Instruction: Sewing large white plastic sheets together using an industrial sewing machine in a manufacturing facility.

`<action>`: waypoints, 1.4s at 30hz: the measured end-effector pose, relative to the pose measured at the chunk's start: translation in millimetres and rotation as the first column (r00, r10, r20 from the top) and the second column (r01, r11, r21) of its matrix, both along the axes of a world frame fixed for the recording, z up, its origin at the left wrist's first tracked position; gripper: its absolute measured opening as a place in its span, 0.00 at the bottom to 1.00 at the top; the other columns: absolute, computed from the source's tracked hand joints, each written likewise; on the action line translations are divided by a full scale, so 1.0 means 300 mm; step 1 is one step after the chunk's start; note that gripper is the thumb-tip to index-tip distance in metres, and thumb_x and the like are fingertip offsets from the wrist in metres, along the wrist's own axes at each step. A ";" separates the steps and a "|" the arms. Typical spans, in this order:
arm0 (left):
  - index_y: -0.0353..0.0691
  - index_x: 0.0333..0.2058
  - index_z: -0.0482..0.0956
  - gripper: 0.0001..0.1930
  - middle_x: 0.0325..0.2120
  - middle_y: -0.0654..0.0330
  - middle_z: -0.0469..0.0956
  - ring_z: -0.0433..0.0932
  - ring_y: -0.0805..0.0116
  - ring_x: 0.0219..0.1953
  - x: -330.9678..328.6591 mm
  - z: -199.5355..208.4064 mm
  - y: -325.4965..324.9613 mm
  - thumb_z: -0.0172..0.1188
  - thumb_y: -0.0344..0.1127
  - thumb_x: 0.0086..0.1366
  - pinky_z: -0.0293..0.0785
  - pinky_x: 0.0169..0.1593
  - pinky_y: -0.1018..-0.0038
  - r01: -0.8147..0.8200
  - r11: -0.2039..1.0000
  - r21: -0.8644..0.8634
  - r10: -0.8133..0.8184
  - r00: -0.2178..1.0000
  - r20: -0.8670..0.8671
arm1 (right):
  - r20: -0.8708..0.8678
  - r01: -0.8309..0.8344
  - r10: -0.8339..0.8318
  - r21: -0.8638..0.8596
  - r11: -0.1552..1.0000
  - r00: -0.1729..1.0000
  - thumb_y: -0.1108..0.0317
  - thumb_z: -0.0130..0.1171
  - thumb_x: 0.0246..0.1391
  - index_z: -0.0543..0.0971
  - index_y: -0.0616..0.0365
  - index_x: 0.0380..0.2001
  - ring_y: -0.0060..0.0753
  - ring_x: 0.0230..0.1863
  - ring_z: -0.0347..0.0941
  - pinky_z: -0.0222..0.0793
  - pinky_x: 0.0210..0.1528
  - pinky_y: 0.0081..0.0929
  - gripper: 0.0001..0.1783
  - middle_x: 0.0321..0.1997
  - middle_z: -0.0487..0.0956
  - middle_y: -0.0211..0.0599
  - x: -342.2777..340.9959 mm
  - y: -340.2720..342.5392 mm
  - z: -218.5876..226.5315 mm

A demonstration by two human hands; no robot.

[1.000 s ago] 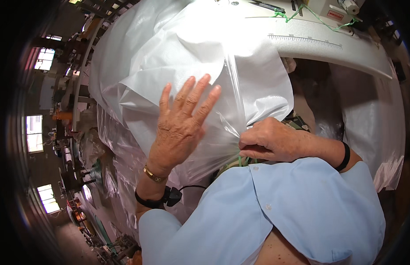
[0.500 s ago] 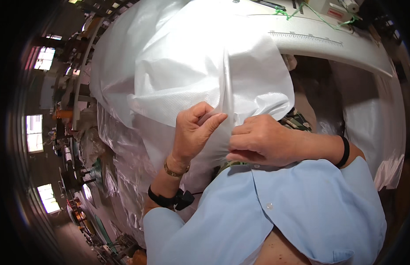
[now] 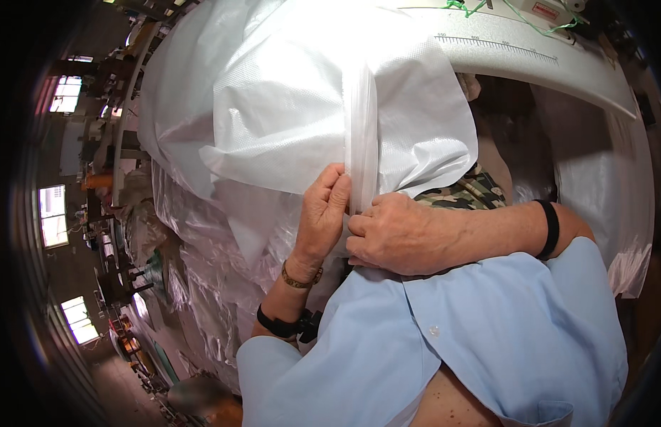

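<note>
Both hands [image 3: 324,212] curl side by side, pinching sheeting [image 3: 362,128].

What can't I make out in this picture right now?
Head view: whether the right hand pinches the long translucent plastic strip; its curled fingers hide that.
Head view: detail high on the white textured plastic sheet, lost in glare.
Head view: the thin green thread's full run, cut by the upper edge.
Head view: the camouflage-patterned cloth's extent, covered by sheet and right forearm.
</note>
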State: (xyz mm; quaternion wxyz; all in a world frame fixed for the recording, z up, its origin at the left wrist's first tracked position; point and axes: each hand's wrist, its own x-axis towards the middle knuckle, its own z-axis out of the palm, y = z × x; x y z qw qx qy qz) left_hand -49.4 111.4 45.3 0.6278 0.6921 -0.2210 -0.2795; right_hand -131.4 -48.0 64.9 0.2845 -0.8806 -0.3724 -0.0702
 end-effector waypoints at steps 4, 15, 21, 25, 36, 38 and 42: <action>0.33 0.42 0.74 0.11 0.24 0.70 0.74 0.66 0.87 0.25 -0.002 0.028 0.003 0.53 0.36 0.74 0.62 0.27 0.87 0.021 0.997 -0.068 -0.023 1.000 -0.022 | -0.002 -0.045 0.045 -0.085 0.995 0.999 0.62 0.58 0.56 0.77 0.58 0.26 0.34 0.29 0.74 0.70 0.32 0.29 0.11 0.27 0.74 0.34 0.001 0.009 0.008; 0.33 0.32 0.78 0.08 0.20 0.68 0.75 0.72 0.85 0.21 -0.014 0.030 0.011 0.61 0.33 0.68 0.70 0.24 0.87 -0.135 0.991 0.006 0.135 0.980 -0.148 | 0.121 0.345 -0.421 0.397 0.851 0.899 0.71 0.63 0.52 0.77 0.62 0.41 0.39 0.42 0.76 0.73 0.44 0.31 0.13 0.45 0.78 0.41 -0.042 -0.206 -0.022; 0.32 0.32 0.80 0.09 0.19 0.69 0.73 0.67 0.85 0.20 -0.011 0.100 0.017 0.61 0.33 0.68 0.65 0.23 0.86 -0.195 0.978 0.072 0.191 0.979 0.066 | -0.151 0.908 -0.944 0.353 0.224 0.292 0.66 0.64 0.53 0.78 0.64 0.38 0.52 0.36 0.76 0.71 0.44 0.38 0.13 0.35 0.79 0.46 -0.111 -0.368 -0.258; 0.30 0.31 0.81 0.07 0.18 0.67 0.73 0.66 0.83 0.21 -0.007 0.154 0.016 0.64 0.30 0.65 0.61 0.24 0.82 -0.201 0.973 0.111 0.139 0.900 0.414 | -0.495 0.908 -0.769 0.115 0.403 0.404 0.66 0.55 0.59 0.77 0.66 0.34 0.44 0.36 0.74 0.67 0.38 0.38 0.11 0.33 0.75 0.45 -0.186 -0.400 -0.338; 0.32 0.30 0.81 0.06 0.18 0.69 0.74 0.67 0.87 0.19 -0.034 0.242 -0.078 0.61 0.28 0.66 0.62 0.22 0.86 -0.025 0.998 0.062 0.014 0.986 0.165 | -0.393 0.398 -0.186 0.572 0.717 0.901 0.72 0.56 0.58 0.75 0.65 0.32 0.45 0.30 0.73 0.68 0.33 0.36 0.06 0.28 0.74 0.45 -0.113 -0.171 0.051; 0.32 0.32 0.79 0.06 0.19 0.69 0.74 0.68 0.86 0.19 -0.039 0.216 -0.072 0.60 0.28 0.68 0.63 0.23 0.85 0.041 0.998 0.043 -0.045 0.994 0.098 | -0.308 0.258 -0.129 0.428 0.866 0.943 0.72 0.57 0.57 0.73 0.64 0.29 0.49 0.29 0.73 0.69 0.32 0.38 0.07 0.28 0.76 0.45 -0.080 -0.144 0.050; 0.31 0.33 0.78 0.07 0.20 0.68 0.74 0.69 0.85 0.21 -0.044 0.175 -0.044 0.56 0.29 0.70 0.65 0.24 0.85 0.031 0.998 0.058 -0.035 0.997 0.064 | -0.242 0.244 -0.153 0.409 0.879 0.958 0.72 0.60 0.53 0.71 0.60 0.25 0.49 0.24 0.71 0.66 0.28 0.40 0.08 0.21 0.72 0.42 -0.055 -0.072 0.009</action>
